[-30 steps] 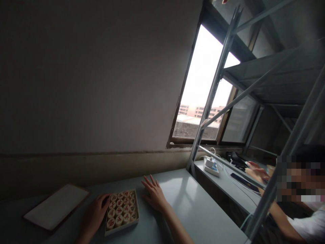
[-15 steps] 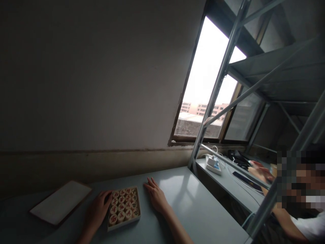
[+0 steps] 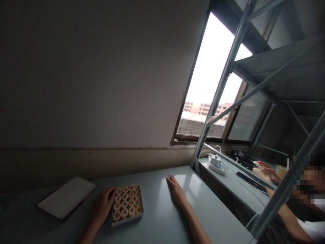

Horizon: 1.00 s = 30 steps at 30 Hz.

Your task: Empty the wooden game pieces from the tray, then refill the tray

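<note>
A shallow open box (image 3: pixel 127 221) of xiangqi pieces (image 3: pixel 124 204) sits on the grey desk (image 3: pixel 157 223). The round pieces stand in rows, most marked in red, with darker marks along the right column. My left hand (image 3: pixel 103 202) rests at the box's left edge, thumb and forefinger apart and touching near its upper left corner; its other fingers are partly hidden. Well to the right of the box, my right hand (image 3: pixel 177 192) lies on the desk with fingers stretched out, holding nothing. Left of my left hand lies a flat pale lid-like tray (image 3: pixel 67 197).
A wall (image 3: pixel 88 84) rises behind the desk. On the right stand a metal bed frame (image 3: pixel 220 91) and a window (image 3: pixel 203 81). Beyond the frame, a second desk holds a power strip (image 3: pixel 216 166), cables and a phone (image 3: pixel 251 182); another person's arm (image 3: pixel 286 213) reaches there.
My right hand has slid rightward over the desk, farther from the box. My left hand stays at the box's edge. The view has shifted slightly.
</note>
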Available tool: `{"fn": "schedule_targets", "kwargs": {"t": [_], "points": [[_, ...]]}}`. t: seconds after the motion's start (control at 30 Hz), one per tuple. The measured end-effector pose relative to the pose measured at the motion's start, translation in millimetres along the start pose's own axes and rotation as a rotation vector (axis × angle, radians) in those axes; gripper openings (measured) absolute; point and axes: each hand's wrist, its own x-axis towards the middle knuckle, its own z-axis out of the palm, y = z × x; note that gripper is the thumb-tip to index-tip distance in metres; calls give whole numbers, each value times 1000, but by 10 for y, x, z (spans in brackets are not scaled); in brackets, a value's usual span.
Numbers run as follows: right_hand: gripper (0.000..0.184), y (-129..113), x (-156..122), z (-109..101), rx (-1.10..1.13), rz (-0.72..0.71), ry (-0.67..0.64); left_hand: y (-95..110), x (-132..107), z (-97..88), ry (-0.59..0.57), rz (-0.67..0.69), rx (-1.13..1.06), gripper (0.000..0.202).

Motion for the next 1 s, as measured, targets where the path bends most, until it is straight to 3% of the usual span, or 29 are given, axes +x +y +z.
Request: {"fn": "schedule_targets", "kwargs": {"t": [0.1, 0.2, 0.3, 0.37, 0.43, 0.53, 0.63, 0.83, 1.0], "points": [[45, 65, -41, -65, -79, 31, 16, -10, -5, 6, -6, 7, -1, 36], [39, -32, -59, -134, -218, 0, 73, -12, -8, 9, 8, 14, -4, 36], [40, -276, -45, -207, -292, -94, 185, -7, -9, 6, 14, 9, -13, 35], [50, -540, -19, -223, -251, -176, 185, -8, -9, 6, 7, 6, -21, 35], [57, -872, 11, -192, -143, -259, 100, -14, -8, 10, -1, 5, -29, 36], [53, -1362, 46, -76, 31, -443, -155, -16, -4, 15, -10, 1, -36, 36], [44, -1645, 56, 59, 108, -512, -292, 8, 0, 4, -20, -6, -24, 36], [44, -1662, 58, 267, -10, -456, -152, 21, 0, -11, -16, 3, -4, 34], [27, -1677, 100, 366, -80, -476, -108, -13, 0, -5, -9, 29, 7, 35]]}}
